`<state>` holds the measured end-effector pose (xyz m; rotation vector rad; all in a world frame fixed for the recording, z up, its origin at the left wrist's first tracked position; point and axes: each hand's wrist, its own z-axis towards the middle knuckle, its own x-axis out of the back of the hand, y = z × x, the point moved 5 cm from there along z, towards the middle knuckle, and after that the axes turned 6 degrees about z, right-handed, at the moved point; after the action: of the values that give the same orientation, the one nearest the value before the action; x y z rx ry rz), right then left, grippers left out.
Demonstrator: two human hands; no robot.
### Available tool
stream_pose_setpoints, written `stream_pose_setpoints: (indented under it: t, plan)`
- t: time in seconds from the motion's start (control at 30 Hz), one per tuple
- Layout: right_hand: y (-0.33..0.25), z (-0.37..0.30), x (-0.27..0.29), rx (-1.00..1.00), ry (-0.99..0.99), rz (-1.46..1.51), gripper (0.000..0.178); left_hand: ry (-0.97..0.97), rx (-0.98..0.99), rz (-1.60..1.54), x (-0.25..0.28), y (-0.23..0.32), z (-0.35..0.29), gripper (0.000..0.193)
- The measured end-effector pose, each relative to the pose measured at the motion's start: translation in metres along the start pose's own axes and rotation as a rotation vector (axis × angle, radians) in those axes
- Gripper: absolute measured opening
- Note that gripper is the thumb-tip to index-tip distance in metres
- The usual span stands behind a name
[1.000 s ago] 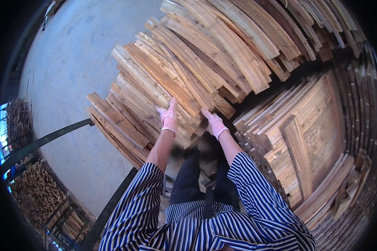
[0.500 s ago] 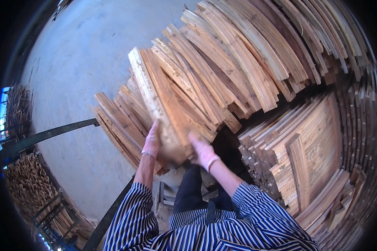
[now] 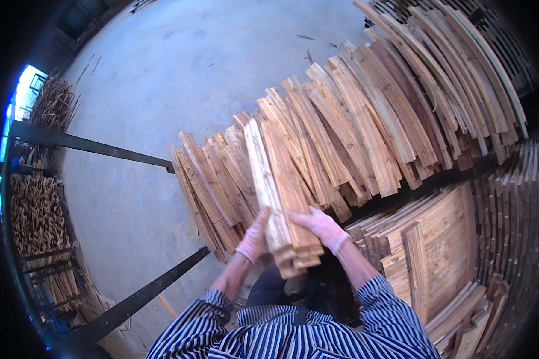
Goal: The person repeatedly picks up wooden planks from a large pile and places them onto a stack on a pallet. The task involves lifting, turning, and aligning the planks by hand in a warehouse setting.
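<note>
A small bundle of wooden boards [image 3: 281,185] lies between my hands, its near ends toward my body. My left hand [image 3: 256,237], in a pale pink glove, presses on the bundle's left side with its fingers partly hidden. From the right, my right hand [image 3: 322,230], gloved alike, grips the boards with the thumb on top and the other fingers out of sight. Beyond and beside the bundle, a long row of loose boards [image 3: 341,119] leans side by side, running from near left to far right.
A stack of boards with a broad wooden panel [image 3: 443,251] stands at my right. Dark metal bars [image 3: 102,143] cross the grey floor [image 3: 179,60] at left. Bundles of thin sticks [image 3: 36,215] stand at the far left. More stacked boards [image 3: 515,209] line the right edge.
My hands have closed in on both sides of the boards, which now sit together more squarely and nearer my body. The whole view has swung left, so the row appears farther right.
</note>
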<state>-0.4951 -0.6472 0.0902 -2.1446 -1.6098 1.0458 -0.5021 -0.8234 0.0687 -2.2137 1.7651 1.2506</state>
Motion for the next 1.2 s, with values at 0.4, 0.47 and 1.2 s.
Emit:
stream_pose_setpoints:
  t: [0.4,0.47,1.2]
  plan:
    - [-0.015,-0.278,0.092,0.606,0.269,-0.076,0.105,-0.27,0.025,0.243,-0.184,-0.086,-0.058,0.073]
    - [-0.025,-0.317,0.092,0.828,0.312,-0.066,0.109,-0.344,-0.176,0.581,-0.187,-0.067,-0.029,0.07]
    - [0.21,-0.69,0.292,0.573,2.756,0.269,0.125,-1.689,-1.161,2.269,-0.682,-0.427,-0.182,0.079]
